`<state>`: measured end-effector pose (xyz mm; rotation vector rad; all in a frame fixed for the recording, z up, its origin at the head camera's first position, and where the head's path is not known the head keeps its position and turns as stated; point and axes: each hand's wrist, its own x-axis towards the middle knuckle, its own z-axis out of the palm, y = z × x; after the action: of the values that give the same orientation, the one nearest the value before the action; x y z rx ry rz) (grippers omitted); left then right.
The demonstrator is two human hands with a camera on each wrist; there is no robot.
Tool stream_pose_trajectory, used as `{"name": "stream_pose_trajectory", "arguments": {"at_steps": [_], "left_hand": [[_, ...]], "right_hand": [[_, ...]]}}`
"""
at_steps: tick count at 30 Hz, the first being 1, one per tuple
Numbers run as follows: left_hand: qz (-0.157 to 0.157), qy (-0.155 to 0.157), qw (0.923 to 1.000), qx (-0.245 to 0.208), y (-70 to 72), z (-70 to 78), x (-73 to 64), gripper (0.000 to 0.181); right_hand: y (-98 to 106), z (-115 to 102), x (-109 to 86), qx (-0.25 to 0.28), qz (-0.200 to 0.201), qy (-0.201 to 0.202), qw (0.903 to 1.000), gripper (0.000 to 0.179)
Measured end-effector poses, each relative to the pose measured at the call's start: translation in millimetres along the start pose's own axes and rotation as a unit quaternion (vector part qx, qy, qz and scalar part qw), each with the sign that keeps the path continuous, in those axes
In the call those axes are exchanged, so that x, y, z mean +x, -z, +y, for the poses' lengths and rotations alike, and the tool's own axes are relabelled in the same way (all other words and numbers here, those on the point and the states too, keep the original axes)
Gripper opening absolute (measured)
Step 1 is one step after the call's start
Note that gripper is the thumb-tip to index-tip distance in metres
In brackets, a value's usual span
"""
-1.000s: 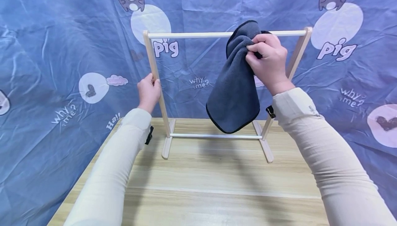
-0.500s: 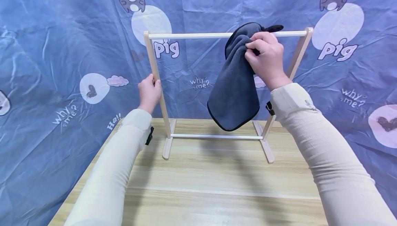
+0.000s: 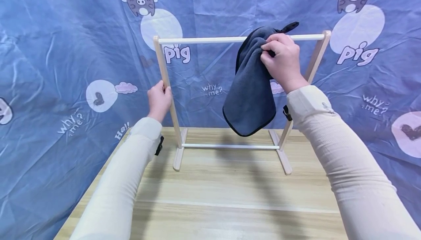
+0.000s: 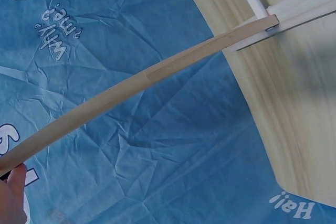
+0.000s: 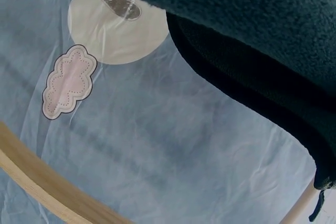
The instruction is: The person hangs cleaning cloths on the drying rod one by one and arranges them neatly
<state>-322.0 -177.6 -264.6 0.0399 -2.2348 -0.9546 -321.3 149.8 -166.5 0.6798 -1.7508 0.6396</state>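
A dark grey towel (image 3: 251,93) with black edging hangs in folds at the right half of the wooden rack's top bar (image 3: 204,40). My right hand (image 3: 283,57) pinches it near its upper part, in front of the bar. A black corner of the towel sticks up behind that hand, above the bar. In the right wrist view the towel (image 5: 252,9) fills the top right, and the hand is out of sight. My left hand (image 3: 159,99) grips the rack's left upright (image 3: 173,112); in the left wrist view its thumb (image 4: 17,192) lies against the upright.
The rack's feet (image 3: 179,156) stand on a light wooden table (image 3: 230,188), joined by a lower white bar (image 3: 230,146). Close behind hangs a blue printed curtain (image 3: 210,9). The right upright (image 3: 315,59) is partly behind the right hand and sleeve.
The towel's lower edge has risen a little. Its black corner has come up into view above the bar behind my right hand. My left hand keeps its hold on the upright.
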Motion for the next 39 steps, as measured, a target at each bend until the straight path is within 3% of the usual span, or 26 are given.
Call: {"name": "stream_pose_trajectory", "arguments": {"at_steps": [6, 15, 26, 39], "left_hand": [[0.005, -0.001, 1.0000, -0.003, -0.8, -2.0, 1.5, 0.016], [0.003, -0.013, 0.9998, 0.012, -1.0, -3.1, 0.9, 0.016], [0.002, -0.027, 0.9994, 0.021, -0.4, -1.3, 3.0, 0.016], [-0.014, -0.022, 0.9992, 0.031, -0.9, -2.5, 6.2, 0.016]], "right_hand": [[-1, 7, 2.9, -0.024, -0.020, 0.041, 0.9987, 0.012], [-1, 11, 5.3, -0.034, -0.029, 0.034, 0.9984, 0.014], [-1, 5, 15.5, -0.044, -0.037, -0.037, 0.9976, 0.016], [9, 4, 31.3, -0.070, -0.106, -0.079, 0.9887, 0.019]]}}
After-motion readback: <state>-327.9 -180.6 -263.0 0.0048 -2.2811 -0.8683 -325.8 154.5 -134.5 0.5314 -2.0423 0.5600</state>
